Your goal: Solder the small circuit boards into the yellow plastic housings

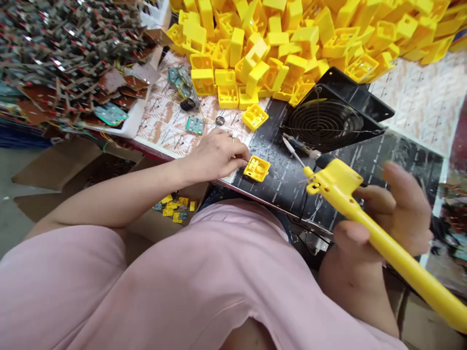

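My left hand (221,153) rests at the front edge of the bench, thumb and fingertips pinched at the left side of a small open yellow plastic case (257,168). Whether a thin wire is also in that pinch is too small to tell. My right hand (394,214), somewhat blurred, is closed round a yellow soldering gun (335,182). The gun's thin tip points up and left, above the black mat and apart from the case. A second open yellow case (255,117) lies just behind the first.
A black fume fan (324,116) stands behind the soldering gun. Yellow cases (255,53) are heaped along the back. At left a white tray (133,121) overflows with circuit boards. A loose green board (194,125) and a small black ring (220,121) lie near my left hand.
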Available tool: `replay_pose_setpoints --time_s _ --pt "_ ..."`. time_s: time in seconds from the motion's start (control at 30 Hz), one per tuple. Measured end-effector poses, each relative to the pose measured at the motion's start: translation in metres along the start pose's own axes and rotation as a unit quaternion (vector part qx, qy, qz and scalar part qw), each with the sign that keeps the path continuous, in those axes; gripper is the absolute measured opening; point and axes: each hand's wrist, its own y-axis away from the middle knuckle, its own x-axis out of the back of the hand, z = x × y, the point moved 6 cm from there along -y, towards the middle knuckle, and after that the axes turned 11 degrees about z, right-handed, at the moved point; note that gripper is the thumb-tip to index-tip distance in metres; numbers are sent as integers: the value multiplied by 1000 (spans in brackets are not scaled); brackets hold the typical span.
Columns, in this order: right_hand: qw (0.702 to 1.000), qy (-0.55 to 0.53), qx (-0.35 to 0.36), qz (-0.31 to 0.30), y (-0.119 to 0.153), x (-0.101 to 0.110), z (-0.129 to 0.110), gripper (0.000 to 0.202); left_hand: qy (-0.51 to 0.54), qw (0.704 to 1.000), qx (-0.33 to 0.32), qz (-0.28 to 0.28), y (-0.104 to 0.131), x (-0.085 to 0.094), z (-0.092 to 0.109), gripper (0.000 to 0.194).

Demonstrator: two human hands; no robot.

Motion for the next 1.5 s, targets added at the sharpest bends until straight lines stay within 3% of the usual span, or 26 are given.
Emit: replay_pose_setpoints --time_s 0.1,0.23,0.33,0.47,0.57,0.77,0.93,1.1,1.3,1.4,1.5 --pt "989 -14 -14 145 2 16 12 53 66 997 34 11 2 -1 -2 17" --pt "968 -90 -89 217 11 15 40 45 76 994 75 24 6 0 -1 22" --pt "979 -87 -91 157 19 10 40 22 14 996 67 50 6 0 5 26" --pt "998 -45 -28 17 32 0 17 50 -77 994 17 78 5 -4 14 28" --pt "999 -42 17 -17 37 -6 3 40 -121 987 -29 97 5 -9 18 30" --pt "995 -52 78 -46 29 -19 -6 27 -168 961 -114 187 6 -5 26 28" --pt "986 -6 146 -84 22 -22 -15 27 -184 959 -128 172 3 -5 28 30" --pt "995 -15 90 -42 18 -8 -9 22 -183 967 -116 136 0 -7 26 32" --pt "996 -14 65 -51 22 -12 -6 23 -181 973 -90 107 -2 -7 23 35" --pt "998 -18 37 -40 25 -11 1 42 -134 985 -62 87 0 -5 17 34" --pt "999 -3 21 -28 27 -7 8 58 -17 996 -13 83 4 -1 8 29"
